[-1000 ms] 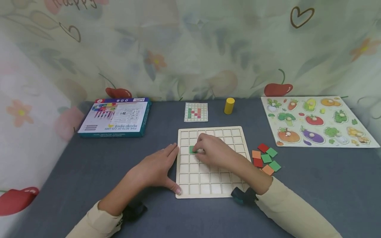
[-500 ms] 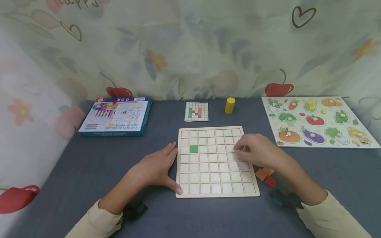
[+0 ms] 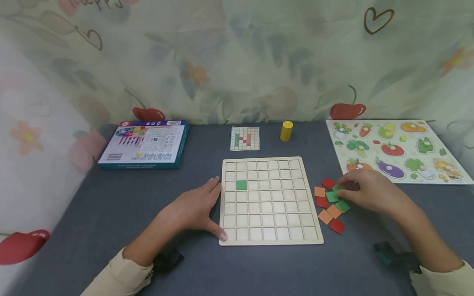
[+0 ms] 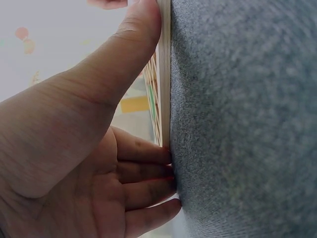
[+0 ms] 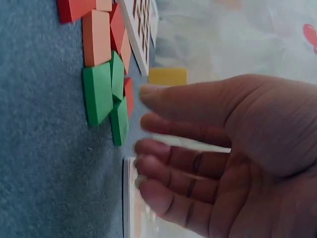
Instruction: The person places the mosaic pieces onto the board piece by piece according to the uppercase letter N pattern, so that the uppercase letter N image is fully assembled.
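A wooden grid board (image 3: 272,209) lies flat, one green square tile (image 3: 241,185) sitting in a cell near its upper left. My left hand (image 3: 194,207) rests along the board's left side, fingers extended and thumb at the lower left corner; in the left wrist view its fingertips touch the board edge (image 4: 166,74). Right of the board is a loose cluster of green, red (image 3: 337,226) and orange (image 3: 325,217) tiles. Over its right side hovers my right hand (image 3: 374,191), thumb and fingers apart near a green tile (image 5: 120,121). Nothing shows between those fingers in the right wrist view.
Behind the board lie a small printed grid card (image 3: 245,138) and an upright yellow cylinder (image 3: 286,131). A flat box (image 3: 144,146) is at back left. The vegetable puzzle board (image 3: 398,154) lies back right, close behind my right hand. A patterned cloth hangs behind the table.
My right hand has let go of the green tile in the board's cell and moved right, across the board, to the loose tiles. My left hand stays in place.
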Motion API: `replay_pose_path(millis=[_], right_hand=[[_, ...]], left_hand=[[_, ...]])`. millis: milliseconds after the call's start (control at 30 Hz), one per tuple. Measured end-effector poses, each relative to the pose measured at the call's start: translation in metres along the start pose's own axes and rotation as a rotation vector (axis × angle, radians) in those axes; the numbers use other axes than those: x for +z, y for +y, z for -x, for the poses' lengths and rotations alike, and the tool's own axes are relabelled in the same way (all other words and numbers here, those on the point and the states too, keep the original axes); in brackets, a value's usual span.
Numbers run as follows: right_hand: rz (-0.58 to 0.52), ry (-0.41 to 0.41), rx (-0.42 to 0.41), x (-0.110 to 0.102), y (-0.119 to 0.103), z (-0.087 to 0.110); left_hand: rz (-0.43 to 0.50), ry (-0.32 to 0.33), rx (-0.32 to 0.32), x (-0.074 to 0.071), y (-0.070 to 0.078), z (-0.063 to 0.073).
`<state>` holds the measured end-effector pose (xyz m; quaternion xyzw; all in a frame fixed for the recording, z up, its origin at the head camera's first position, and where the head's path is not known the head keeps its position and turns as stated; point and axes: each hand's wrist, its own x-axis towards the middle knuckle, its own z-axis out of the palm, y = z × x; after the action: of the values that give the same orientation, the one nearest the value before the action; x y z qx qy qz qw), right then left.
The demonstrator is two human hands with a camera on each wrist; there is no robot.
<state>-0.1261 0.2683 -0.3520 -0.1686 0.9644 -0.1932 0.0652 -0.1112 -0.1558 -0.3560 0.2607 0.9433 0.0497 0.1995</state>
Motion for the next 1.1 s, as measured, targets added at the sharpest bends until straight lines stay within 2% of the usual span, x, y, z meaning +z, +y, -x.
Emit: replay_pose_path(millis=[300, 633, 933, 1100], right_hand=[[0.032, -0.059, 0.047, 0.003, 0.009, -0.003], [0.028, -0.034, 0.049, 0.006, 0.012, -0.005], [-0.058, -0.002, 0.051, 0.007, 0.012, -0.006], [-0.088, 0.019, 0.018, 0.005, 0.013, -0.006]], left_hand=[[-0.001, 0.000, -0.011, 0.000, 0.002, 0.000], [-0.010, -0.008, -0.012, 0.001, 0.000, -0.001], [-0.004, -0.010, -0.009, 0.001, 0.000, 0.000], [-0.006, -0.011, -0.011, 0.001, 0.000, 0.000]])
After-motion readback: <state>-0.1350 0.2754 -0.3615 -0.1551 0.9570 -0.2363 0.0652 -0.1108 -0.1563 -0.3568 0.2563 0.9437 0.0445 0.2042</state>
